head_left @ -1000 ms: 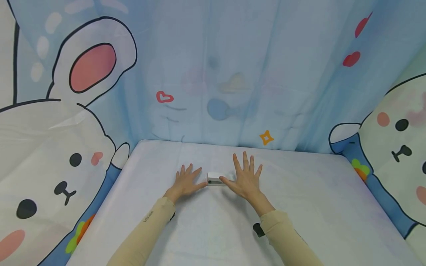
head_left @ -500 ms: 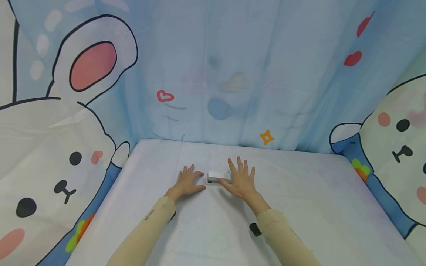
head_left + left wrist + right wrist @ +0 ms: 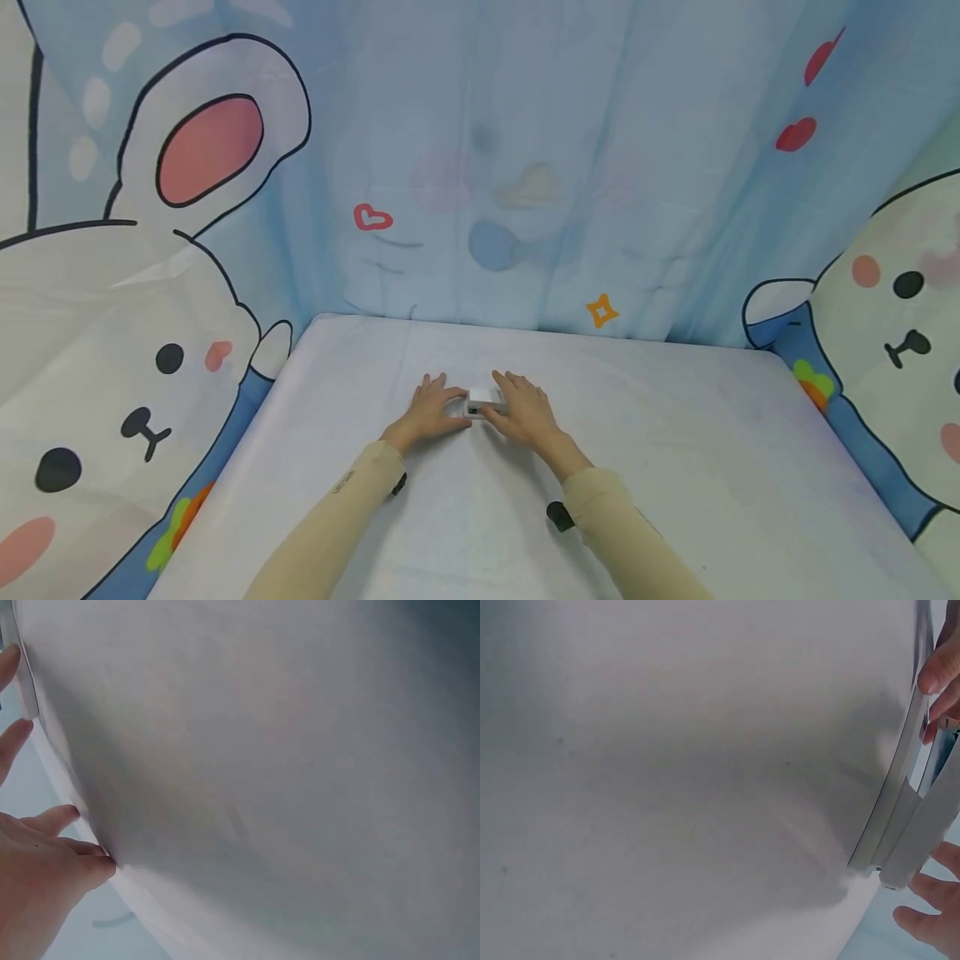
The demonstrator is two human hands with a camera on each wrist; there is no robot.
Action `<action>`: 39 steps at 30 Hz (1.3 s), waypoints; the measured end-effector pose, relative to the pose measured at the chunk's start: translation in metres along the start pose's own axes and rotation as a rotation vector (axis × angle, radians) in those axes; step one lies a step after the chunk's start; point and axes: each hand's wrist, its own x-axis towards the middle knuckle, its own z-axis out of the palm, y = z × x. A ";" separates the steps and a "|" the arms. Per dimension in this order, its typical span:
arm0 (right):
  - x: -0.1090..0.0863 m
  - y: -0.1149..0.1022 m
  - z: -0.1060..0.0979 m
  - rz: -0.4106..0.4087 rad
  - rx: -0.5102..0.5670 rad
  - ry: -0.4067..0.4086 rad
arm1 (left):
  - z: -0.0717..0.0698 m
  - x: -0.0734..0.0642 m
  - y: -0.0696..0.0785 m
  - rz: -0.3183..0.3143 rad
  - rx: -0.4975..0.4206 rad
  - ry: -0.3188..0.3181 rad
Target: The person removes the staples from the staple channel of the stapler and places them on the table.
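Note:
A small, long white device [image 3: 483,400], with a flat base and a raised top part, lies on the table between both hands. Its grey-white side [image 3: 907,817] fills the right edge of the right wrist view, with a gap between base and top. My left hand [image 3: 426,412] has thumb and index finger at the device's left end. My right hand [image 3: 525,412] grips the right part, thumb in front and fingers behind, hiding that end. In the left wrist view, left-hand fingers [image 3: 64,859] are bent near the tabletop; only an edge of the device shows.
A white cloth covers the table [image 3: 480,517]. Behind it hangs a blue curtain [image 3: 487,167] printed with cartoon animals, hearts and a star. Each sleeve has a small dark object at the wrist, such as the right one [image 3: 559,516].
My right hand has moved left, its spread fingers coming together around the device's right part. The left hand has shifted slightly right, against the left end. The device stays about where it was.

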 end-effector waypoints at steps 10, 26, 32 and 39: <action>0.004 -0.006 0.004 -0.061 -0.041 0.010 | 0.007 0.008 0.007 0.010 0.032 0.020; 0.011 -0.009 0.003 -0.172 -0.033 0.100 | 0.007 0.011 0.009 0.013 0.028 0.050; 0.009 -0.010 -0.001 -0.172 -0.035 0.092 | 0.006 0.010 0.010 0.007 0.003 0.056; 0.008 -0.010 -0.003 -0.173 -0.028 0.087 | 0.004 0.010 0.011 0.007 -0.021 0.045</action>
